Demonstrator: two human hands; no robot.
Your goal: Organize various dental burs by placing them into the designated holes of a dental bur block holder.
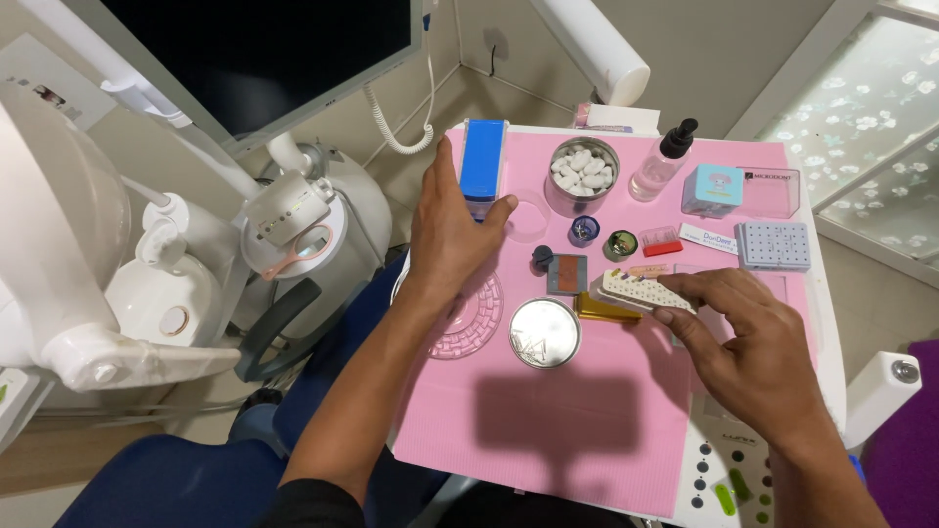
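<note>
My left hand [452,235] is wrapped around the lower part of a blue rectangular box [483,161] that lies at the far left of the pink mat [548,420]. My right hand [743,337] holds a white perforated holder block [641,290] tilted above the mat, with thumb and fingers pinching its right end. Just under that block lies a gold-coloured bar [604,310]. A round metal lid [545,332] and a pink round slotted disc [469,318] lie between my two hands.
A metal bowl of cotton rolls [583,173], a clear pump bottle [661,161], a light blue box [712,189], a clear pink case [773,191], a grey perforated block [774,244] and several small jars stand at the back. A dental unit [127,293] stands left. A control panel [729,479] lies at the near right.
</note>
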